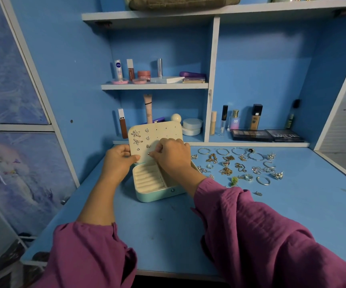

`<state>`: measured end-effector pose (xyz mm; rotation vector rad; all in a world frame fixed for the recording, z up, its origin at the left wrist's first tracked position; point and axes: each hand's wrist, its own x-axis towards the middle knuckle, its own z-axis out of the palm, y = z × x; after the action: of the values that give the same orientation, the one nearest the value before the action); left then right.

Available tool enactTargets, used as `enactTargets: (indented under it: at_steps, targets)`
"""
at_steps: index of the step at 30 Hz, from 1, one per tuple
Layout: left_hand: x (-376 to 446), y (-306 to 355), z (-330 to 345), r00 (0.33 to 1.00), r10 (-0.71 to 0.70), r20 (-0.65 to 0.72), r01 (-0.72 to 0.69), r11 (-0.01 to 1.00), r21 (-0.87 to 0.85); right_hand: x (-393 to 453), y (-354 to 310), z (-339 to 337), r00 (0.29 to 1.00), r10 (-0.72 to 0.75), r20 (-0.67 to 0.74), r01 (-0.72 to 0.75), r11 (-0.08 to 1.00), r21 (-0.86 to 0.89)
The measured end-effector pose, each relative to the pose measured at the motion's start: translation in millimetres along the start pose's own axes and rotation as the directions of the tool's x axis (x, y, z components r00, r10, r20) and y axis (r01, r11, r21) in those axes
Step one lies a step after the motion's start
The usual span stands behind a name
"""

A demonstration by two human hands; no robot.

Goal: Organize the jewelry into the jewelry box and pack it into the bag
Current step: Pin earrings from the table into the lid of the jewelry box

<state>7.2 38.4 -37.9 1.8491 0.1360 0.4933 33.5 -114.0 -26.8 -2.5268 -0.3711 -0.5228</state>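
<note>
I am seated at a blue desk (168,235), both hands at the small mint jewelry box (157,194), which sits open at the desk's centre. My left hand (119,161) grips the left edge of the upright earring panel (163,132), thumb curled over its front, steadying it. My right hand (172,155) pinches a tiny stud (148,154) against the panel's lower part, fingertips pressed together around it.

What could go wrong, as I judge it: the stud is small, and a slip of my pinch could drop it into the tray below or onto the desk. Pushing hard could tip the panel back if my left hand loosens. My right sleeve (271,235) hangs near the loose pieces and could sweep them.

In the box: the panel holds two flower-shaped earrings (136,137) at ten o'clock and a few small studs beside them; its right half shows bare holes. The ring rolls (147,177) in the tray look empty. The loose jewelry (238,166) — bangles, chains, rings — lies spread on the desk at three o'clock of the box. I see no bag that I can identify.
</note>
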Motion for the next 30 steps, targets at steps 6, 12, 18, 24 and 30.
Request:
enactTargets:
  at_steps: [6, 12, 18, 24, 30]
  targets:
    - [0.1, 7.4, -5.5, 0.998, -0.056, -0.034, 0.056, 0.998, 0.012, 0.4, 1.8, -0.5, 1.0, 0.002, -0.001, -0.002, 1.0, 0.031]
    - [-8.2, 21.5, -7.2, 0.938, -0.267, 0.222, 0.326, 0.897, -0.298, 0.7, 2.6, -0.5, 1.0, 0.003, -0.01, -0.003, 0.999, 0.034]
    - [-12.7, 25.3, -8.2, 0.833, -0.308, 0.46, 0.521, 0.715, -0.465, 0.8, 4.2, -0.3, 1.0, -0.005, -0.016, 0.005, 1.0, 0.005]
    - [-12.7, 23.7, -8.0, 0.808, -0.31, 0.501, 0.571, 0.62, -0.538, 1.6, 7.1, -1.0, 1.0, -0.004, -0.015, 0.004, 1.0, 0.013]
    - [-12.1, 22.8, -9.8, 0.8, -0.303, 0.518, 0.586, 0.579, -0.566, 0.8, 15.8, -13.2, 1.0, 0.023, 0.002, -0.023, 0.998, 0.059]
